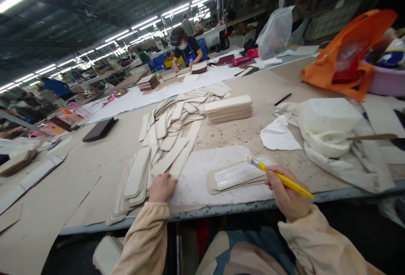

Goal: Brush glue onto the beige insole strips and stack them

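Observation:
My right hand (289,192) grips a yellow-handled brush (284,180). Its bristles are over the right end of a small stack of beige strips (234,176), whose top strip shows a wet, whitish coating. This stack lies on a pale sheet (193,182) by the table's front edge. At the left, my left hand (162,188) rests on the lower end of a beige strip (169,157), its fingers curled over it. Beside that hand, more strips fan out (136,173), and a loose heap of them (171,123) lies beyond. A neat stack (228,110) stands behind the sheet.
To the right are a white container (330,127) with a wooden stick, crumpled white paper (280,133), a dark pen (282,99) and an orange bag (344,60). A dark block (100,130) lies at the left. Across the table, a person (188,51) handles dark pieces.

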Motion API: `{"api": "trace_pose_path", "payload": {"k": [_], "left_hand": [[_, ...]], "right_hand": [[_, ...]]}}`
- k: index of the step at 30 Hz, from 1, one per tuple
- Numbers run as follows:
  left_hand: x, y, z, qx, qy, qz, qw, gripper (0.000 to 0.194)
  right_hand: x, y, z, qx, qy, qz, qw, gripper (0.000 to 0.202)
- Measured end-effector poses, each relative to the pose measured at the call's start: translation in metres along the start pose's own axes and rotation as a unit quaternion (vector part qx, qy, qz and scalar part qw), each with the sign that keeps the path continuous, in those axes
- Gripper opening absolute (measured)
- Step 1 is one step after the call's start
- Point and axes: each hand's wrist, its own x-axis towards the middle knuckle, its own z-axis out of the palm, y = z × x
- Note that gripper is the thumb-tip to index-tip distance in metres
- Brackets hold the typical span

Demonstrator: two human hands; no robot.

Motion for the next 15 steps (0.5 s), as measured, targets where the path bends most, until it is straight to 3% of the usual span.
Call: {"api": "trace_pose_path", "payload": {"k": [8,15], "left_hand": [[0.001,0.006,-0.003,-0.064,0.018,-0.042,0.997,0.04],[-0.003,-0.003,-0.001,-0.189,0.038,-0.065,0.979,0.029]], "right_hand": [[0.002,0.0,-0.008,-0.007,0.003,-0.015,1.0,0.023],[0.004,0.002,-0.014,-0.015,0.006,-0.023,1.0,0.019]]}}
